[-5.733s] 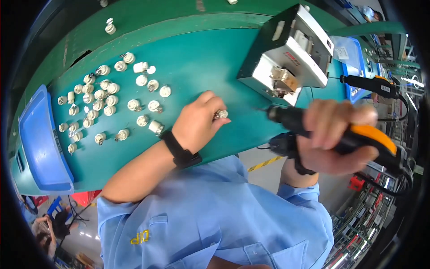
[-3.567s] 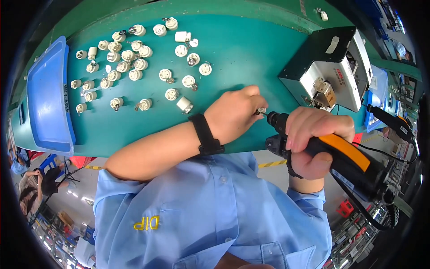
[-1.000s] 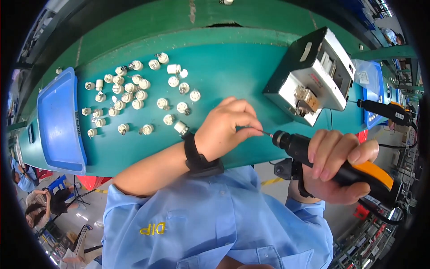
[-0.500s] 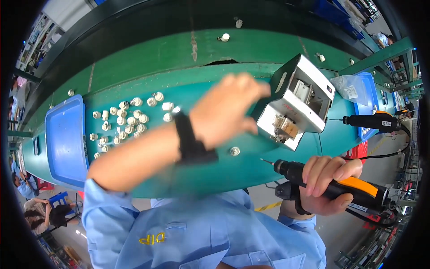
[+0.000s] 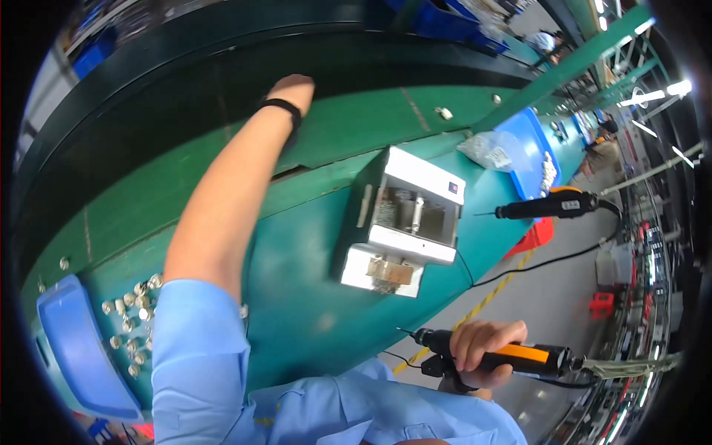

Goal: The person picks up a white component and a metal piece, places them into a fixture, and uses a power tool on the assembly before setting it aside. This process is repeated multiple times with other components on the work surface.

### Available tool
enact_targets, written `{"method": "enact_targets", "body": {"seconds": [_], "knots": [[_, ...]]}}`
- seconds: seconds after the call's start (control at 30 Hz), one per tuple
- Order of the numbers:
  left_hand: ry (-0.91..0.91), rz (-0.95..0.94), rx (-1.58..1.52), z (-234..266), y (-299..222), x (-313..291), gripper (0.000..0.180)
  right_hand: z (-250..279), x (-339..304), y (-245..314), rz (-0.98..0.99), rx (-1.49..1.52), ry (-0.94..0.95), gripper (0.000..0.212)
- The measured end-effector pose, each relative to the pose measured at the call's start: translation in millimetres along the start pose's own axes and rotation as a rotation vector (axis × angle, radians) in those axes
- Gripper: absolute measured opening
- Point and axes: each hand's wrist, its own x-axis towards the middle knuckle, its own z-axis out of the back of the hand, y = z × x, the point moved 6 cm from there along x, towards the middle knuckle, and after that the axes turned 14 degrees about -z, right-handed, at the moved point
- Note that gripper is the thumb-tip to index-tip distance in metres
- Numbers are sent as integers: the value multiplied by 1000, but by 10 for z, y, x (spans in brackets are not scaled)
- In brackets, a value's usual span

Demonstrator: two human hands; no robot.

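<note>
1. The screwdriver (image 5: 512,358), black at the tip end with an orange band on its body, is gripped by the right hand (image 5: 482,348) off the near edge of the desk (image 5: 297,297), above the floor; its tip is pointed left toward the desk edge, and a cable is seen trailing from its rear to the right.
2. The fingers of the right hand are wrapped tightly round the screwdriver's body.
3. The left hand (image 5: 297,87) is stretched far forward, past the green desk top, to the dark strip (image 5: 185,89) at the back; whether its fingers are spread or closed cannot be told, as they are hidden at that edge. A black wristband (image 5: 282,107) is worn at the wrist.
4. One grey metal box (image 5: 404,222) is seen standing near the middle of the desk, right of the outstretched forearm, with bare green surface left between it and the near edge.
5. A second screwdriver (image 5: 549,206) is seen beyond the desk's right edge, well apart from the held one.
6. One blue tray (image 5: 74,348) is set at the left end of the desk, and a cluster of roughly a dozen small silver parts (image 5: 130,304) lies just beside it.
7. One clear bag (image 5: 489,152) lies at the far right.
</note>
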Motion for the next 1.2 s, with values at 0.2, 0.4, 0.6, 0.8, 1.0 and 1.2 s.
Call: {"method": "enact_targets", "body": {"seconds": [0.2, 0.4, 0.6, 0.8, 1.0, 1.2], "knots": [[-63, -68, -222, 688, -600, -957, 12, 5, 205, -148, -56, 33, 41, 43], [143, -287, -407, 1051, -1570, -2669, 15, -98, 274, -170, -5, 111, 120, 44], [144, -43, -313, 489, -1554, -3376, 19, -465, 442, -265, 8, 140, 304, 41], [-279, -116, -155, 758, -1861, -3517, 30, -671, 362, -484, -49, 112, 269, 51], [-273, 8, -688, 286, -2264, -3569, 34, -872, 291, -665, -208, -52, 224, 53], [-232, 100, -929, -66, -2206, -3537, 24, -930, 320, -814, -242, -40, 260, 49]]}}
